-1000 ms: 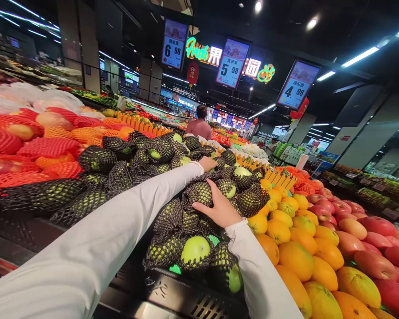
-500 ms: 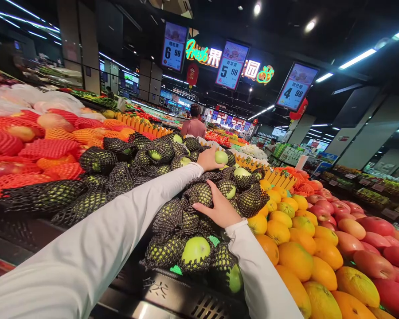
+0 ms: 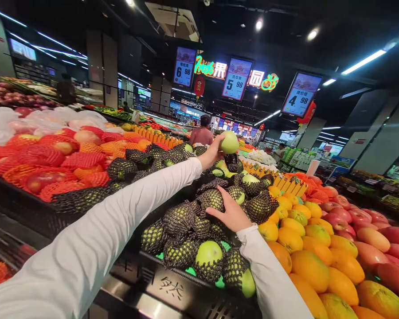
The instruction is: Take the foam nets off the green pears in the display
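My left hand [image 3: 213,153] is closed around a bare green apple [image 3: 229,142], raised just above the far part of the green apple pile. Closer to me, my right hand [image 3: 234,213] rests against a green apple in black foam netting [image 3: 210,200], its thumb and fingers spread apart. Several more netted green apples surround it. One apple with its top uncovered [image 3: 209,252] sits at the front of the black crate [image 3: 171,283]. The palm side of my right hand is hidden.
Oranges [image 3: 309,270] and red apples [image 3: 372,239] lie to the right. On the left are fruits in red foam nets [image 3: 43,157]. A row of yellow fence-like dividers [image 3: 275,177] stands behind. A person [image 3: 201,131] is farther back, beneath hanging price signs [image 3: 237,79].
My left hand has lifted the green apple up from the pile. The right hand stays on the same netted apple. The whole view has shifted slightly left.
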`<state>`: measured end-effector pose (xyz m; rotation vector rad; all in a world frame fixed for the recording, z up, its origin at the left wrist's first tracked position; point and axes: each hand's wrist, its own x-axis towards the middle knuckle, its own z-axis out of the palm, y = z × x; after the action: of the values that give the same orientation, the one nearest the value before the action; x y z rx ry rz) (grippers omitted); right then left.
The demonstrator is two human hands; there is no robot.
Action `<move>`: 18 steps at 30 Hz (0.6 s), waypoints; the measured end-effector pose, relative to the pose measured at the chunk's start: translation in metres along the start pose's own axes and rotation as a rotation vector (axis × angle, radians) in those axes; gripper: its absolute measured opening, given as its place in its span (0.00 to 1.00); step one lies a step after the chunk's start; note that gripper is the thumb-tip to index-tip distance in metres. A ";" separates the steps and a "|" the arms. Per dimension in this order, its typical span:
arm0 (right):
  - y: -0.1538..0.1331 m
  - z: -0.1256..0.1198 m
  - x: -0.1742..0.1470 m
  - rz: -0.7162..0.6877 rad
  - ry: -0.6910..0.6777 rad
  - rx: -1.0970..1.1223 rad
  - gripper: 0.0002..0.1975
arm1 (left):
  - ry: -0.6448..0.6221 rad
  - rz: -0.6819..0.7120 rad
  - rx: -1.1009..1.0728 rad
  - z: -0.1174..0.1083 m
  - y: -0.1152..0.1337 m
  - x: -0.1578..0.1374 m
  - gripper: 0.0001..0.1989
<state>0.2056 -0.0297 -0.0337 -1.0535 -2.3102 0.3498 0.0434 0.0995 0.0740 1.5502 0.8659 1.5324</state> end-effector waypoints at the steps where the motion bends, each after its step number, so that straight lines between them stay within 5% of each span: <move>1: 0.001 0.000 0.001 0.002 0.008 0.009 0.44 | -0.027 -0.030 -0.096 -0.002 0.002 -0.015 0.34; 7: 0.003 -0.002 0.003 0.003 0.126 0.021 0.34 | -0.144 -0.154 -0.422 -0.014 -0.012 -0.085 0.33; 11: 0.003 -0.003 0.004 -0.002 0.228 0.019 0.27 | -0.158 -0.173 -0.272 -0.025 -0.033 -0.097 0.30; 18: 0.000 -0.002 0.004 0.035 0.301 0.015 0.22 | -0.168 0.026 -0.027 -0.027 -0.050 -0.100 0.29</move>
<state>0.2048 -0.0262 -0.0305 -1.0619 -2.0206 0.2053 0.0148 0.0366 -0.0173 1.6500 0.7299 1.4031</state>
